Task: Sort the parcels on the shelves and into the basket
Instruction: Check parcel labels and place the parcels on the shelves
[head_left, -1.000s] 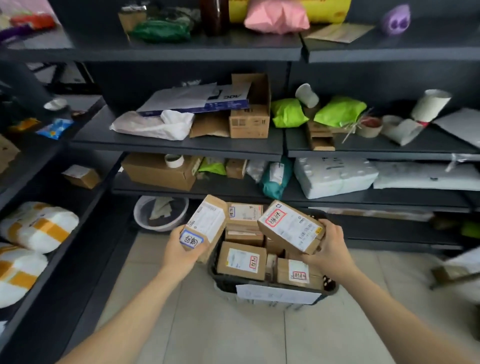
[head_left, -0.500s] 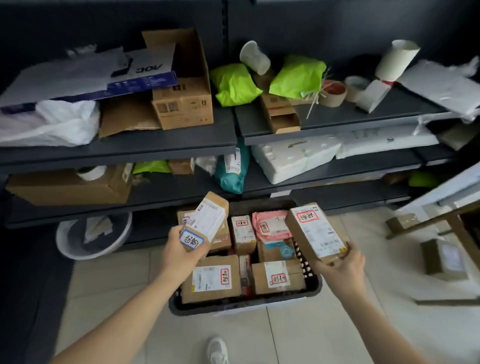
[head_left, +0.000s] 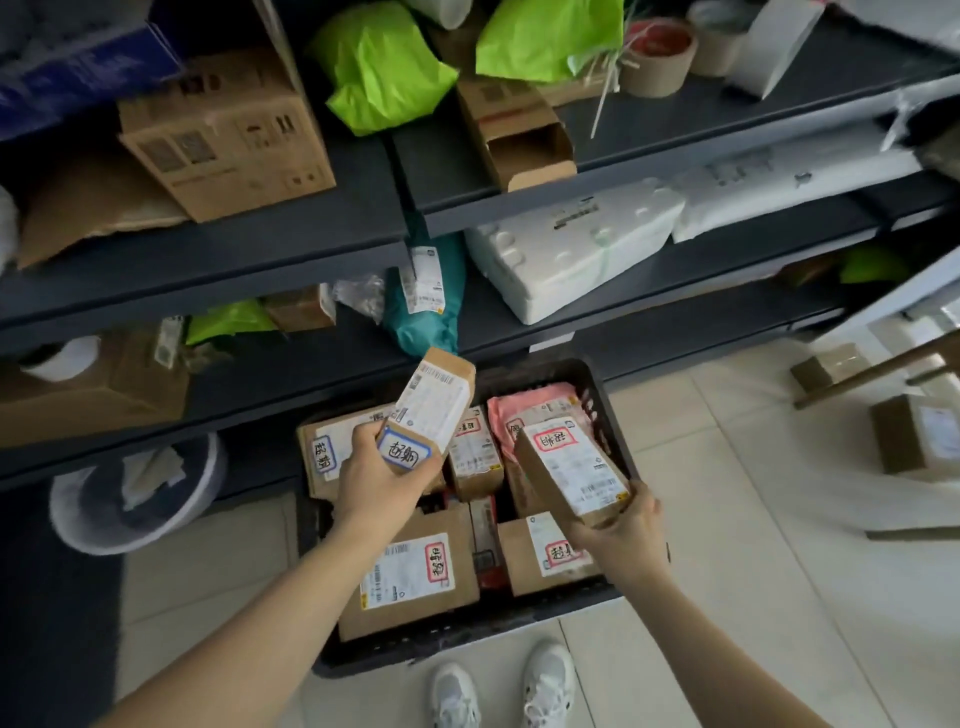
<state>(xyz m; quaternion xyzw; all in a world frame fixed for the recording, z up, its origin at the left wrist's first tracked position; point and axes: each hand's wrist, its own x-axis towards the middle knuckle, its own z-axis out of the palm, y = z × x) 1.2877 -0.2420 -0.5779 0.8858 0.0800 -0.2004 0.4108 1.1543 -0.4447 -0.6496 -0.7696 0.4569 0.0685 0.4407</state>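
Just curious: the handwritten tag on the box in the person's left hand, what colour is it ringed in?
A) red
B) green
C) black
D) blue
D: the blue-tagged box gripped by the left hand has a blue ring round its writing; the red-tagged box in the right hand has red.

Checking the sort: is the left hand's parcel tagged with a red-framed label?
No, the small box in the left hand bears a blue-framed label.
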